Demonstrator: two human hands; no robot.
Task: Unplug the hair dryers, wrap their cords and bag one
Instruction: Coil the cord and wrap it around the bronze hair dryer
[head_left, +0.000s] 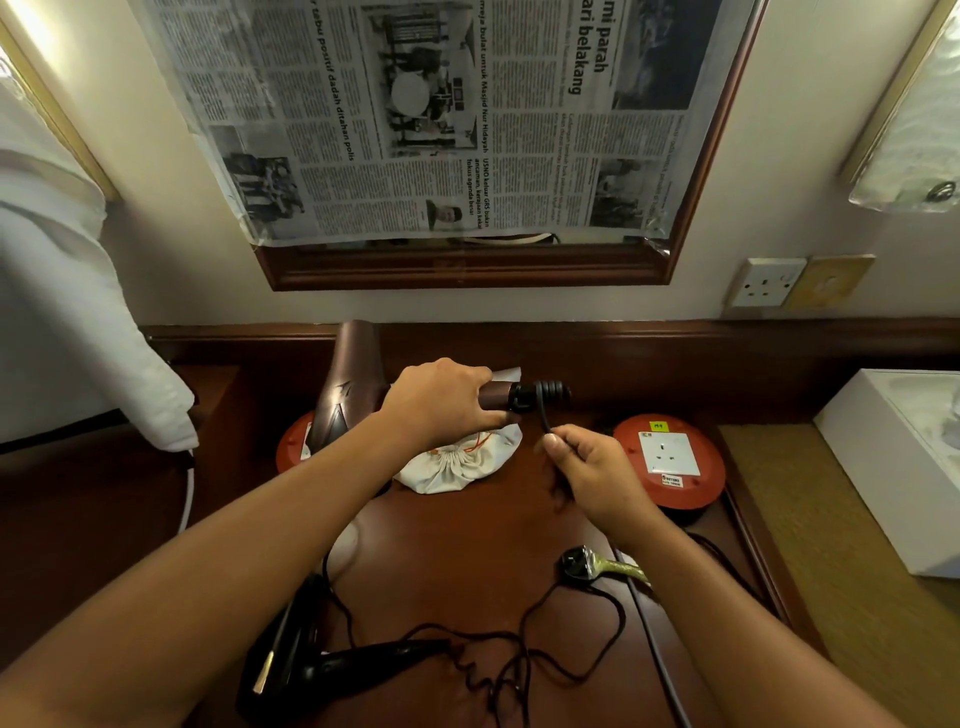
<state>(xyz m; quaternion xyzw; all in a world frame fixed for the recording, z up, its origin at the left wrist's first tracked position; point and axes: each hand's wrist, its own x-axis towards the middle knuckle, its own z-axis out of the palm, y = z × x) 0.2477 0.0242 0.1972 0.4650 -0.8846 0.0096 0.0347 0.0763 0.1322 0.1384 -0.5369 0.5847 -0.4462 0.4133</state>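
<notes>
While gripped, dryer handle (498, 401) rightward, level

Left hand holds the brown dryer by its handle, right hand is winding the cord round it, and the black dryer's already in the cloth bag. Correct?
Not quite. In the head view the black dryer lies loose on the desk, near edge, its cord unwound. The cloth bag sits apart, behind it. The rest holds: left hand on the brown dryer handle, right hand winding the cord.

We see a wood-framed mirror (467, 270) covered with newspaper (415, 119) above the desk (467, 519). Right of the mirror sits a white wall socket (766, 282); left of it hangs a white towel (78, 322). Far right of it lies a white box (893, 457).
</notes>
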